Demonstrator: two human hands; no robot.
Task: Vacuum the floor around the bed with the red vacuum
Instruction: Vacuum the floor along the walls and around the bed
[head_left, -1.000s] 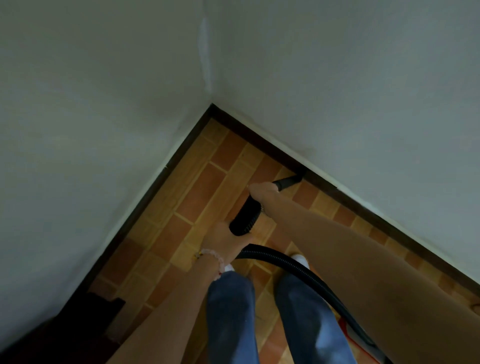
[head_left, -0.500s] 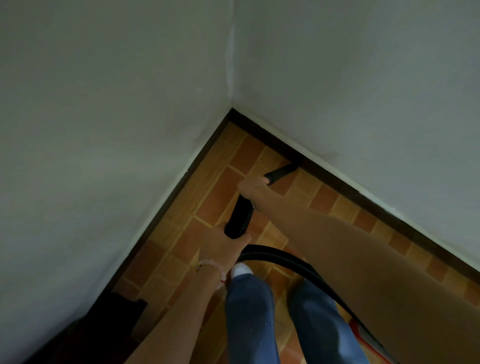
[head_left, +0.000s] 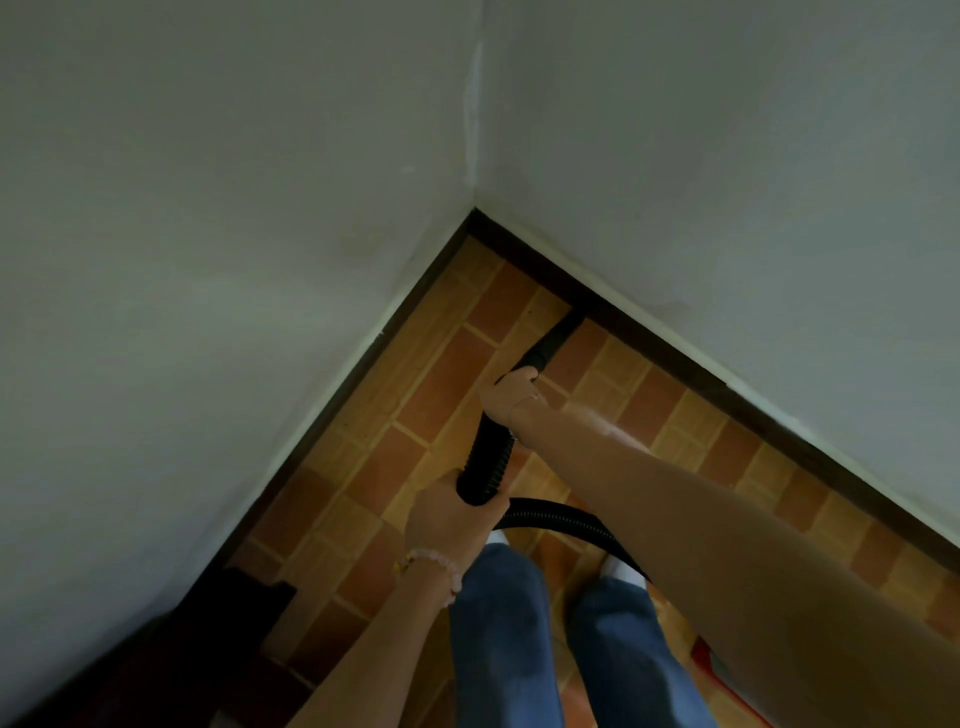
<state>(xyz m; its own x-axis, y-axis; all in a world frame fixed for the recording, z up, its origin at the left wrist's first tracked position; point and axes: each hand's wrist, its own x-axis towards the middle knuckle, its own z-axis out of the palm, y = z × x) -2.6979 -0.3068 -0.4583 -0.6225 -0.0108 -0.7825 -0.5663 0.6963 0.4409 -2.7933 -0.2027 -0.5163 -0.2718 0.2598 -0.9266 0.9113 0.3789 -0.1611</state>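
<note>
I hold the black vacuum wand with both hands over a floor of orange and brown tiles. My right hand grips the wand near its front. My left hand, with a bead bracelet at the wrist, grips the ribbed rear end. The narrow black nozzle points at the dark skirting of the right wall, close to the room corner. The black hose curves back to the right under my right arm. A sliver of the red vacuum body shows at the lower right.
Two pale walls meet in a corner, each with a dark skirting board. A dark piece of furniture fills the lower left. My legs in blue jeans and white shoes stand just behind the wand.
The nozzle has slid left along the right wall's skirting toward the corner, both hands moving with it. My view has swung so the corner sits further right in the frame.
</note>
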